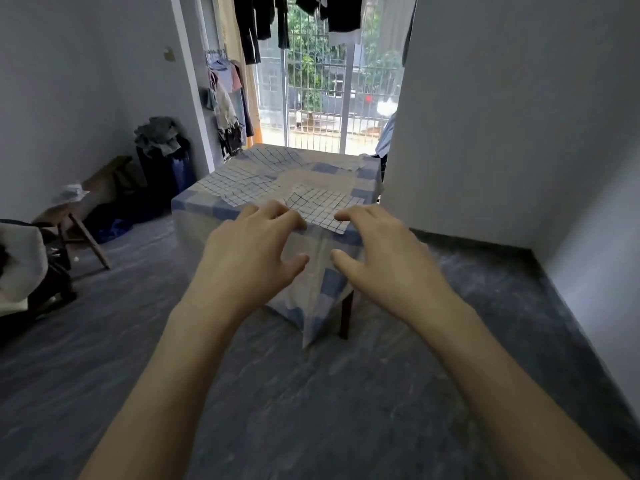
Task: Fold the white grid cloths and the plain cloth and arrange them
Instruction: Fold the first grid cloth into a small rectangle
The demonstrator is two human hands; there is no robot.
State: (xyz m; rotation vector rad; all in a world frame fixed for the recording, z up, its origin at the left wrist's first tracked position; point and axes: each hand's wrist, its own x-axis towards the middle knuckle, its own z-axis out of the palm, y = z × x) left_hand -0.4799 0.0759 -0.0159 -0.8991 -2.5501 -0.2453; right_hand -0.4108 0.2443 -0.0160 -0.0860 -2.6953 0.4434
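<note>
Step in hand: You are at the start of the folding, by my reading. Both hands reach toward the nearest grid cloth [322,206], which lies at the near corner of the table [194,202], just above the middle of the frame; no fold shows in it yet.

Left hand [249,251]: Your grip is wide, fingers spread and lightly bent, holding nothing. The fingertips [294,216] overlap the cloth's near left edge; whether they touch it cannot be told.

Right hand [384,251]: Grip wide as well, fingers relaxed, thumb standing apart, nothing held. Its fingertips lie at the cloth's near right corner, where the corner overhangs the table edge; contact cannot be told.

Other task cloths: Two more grid cloths lie spread and overlapping, one at the table's left [235,185], one at its far side [277,157]. The plain cloth [311,176] lies between them and the nearest one, centre of the table, partly covered.

Table cover: A blue-and-white checked tablecloth [329,289] drapes over the near corner, below your hands.

Next move calls for: Pinch the two near corners of the nearest cloth, one in each hand, and carry them evenly to the far edge. The overhanging corner should be easy to take; the left edge lies flat and may need a fingertip slid under it.

Risk: A pinch taken too deep could catch the tablecloth beneath.
</note>
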